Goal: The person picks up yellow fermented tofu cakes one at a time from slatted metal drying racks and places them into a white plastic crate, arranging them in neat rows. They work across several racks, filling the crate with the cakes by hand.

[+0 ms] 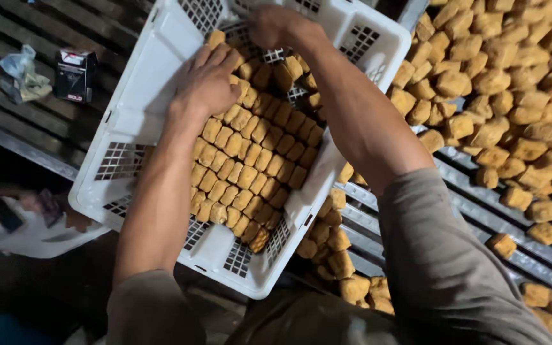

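Observation:
A white plastic crate [142,96] with perforated walls lies tilted on a slatted surface. Rows of golden-brown fried tofu cubes [244,166] are packed tightly in it. My left hand [209,80] rests flat on the cubes near the crate's upper left, fingers together, pressing on them. My right hand [276,29] reaches to the crate's far end, fingers curled among cubes there; whether it grips any is hidden.
A large loose heap of fried tofu cubes [499,96] covers the metal slatted rack [480,211] at right. More cubes [333,249] lie beside the crate's lower right. A small dark box [75,75] and a crumpled plastic bag [23,73] sit on wooden slats at left.

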Tool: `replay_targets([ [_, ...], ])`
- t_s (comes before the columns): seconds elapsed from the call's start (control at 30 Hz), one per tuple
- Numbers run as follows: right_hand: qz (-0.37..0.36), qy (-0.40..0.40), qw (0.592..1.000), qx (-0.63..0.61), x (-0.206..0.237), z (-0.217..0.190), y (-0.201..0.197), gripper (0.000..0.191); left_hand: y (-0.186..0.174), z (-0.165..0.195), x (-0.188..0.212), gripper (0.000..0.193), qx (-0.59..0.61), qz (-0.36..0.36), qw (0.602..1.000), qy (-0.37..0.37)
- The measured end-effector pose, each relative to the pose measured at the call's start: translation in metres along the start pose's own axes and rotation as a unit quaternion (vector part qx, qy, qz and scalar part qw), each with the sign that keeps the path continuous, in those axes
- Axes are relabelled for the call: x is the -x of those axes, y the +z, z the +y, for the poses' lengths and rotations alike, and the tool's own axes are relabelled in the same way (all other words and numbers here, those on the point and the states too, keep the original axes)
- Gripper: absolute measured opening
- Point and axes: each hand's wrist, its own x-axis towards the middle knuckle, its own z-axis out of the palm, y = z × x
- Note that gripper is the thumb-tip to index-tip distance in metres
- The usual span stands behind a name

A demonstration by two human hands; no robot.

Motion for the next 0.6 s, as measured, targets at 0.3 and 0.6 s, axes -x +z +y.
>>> replay_targets([
  [0.3, -0.150, -0.062, 0.981, 0.111, 0.035, 0.006, -0.011, 0.029, -0.008, 0.012, 0.003, 0.066, -0.017, 0.016, 1.000, -0.004],
  [0.6, -0.096, 0.126, 0.984, -0.079, 0.091, 0.013, -0.021, 0.050, 0.017, 0.061, -0.003, 0.082, 0.035, 0.154, 0.977, 0.146],
])
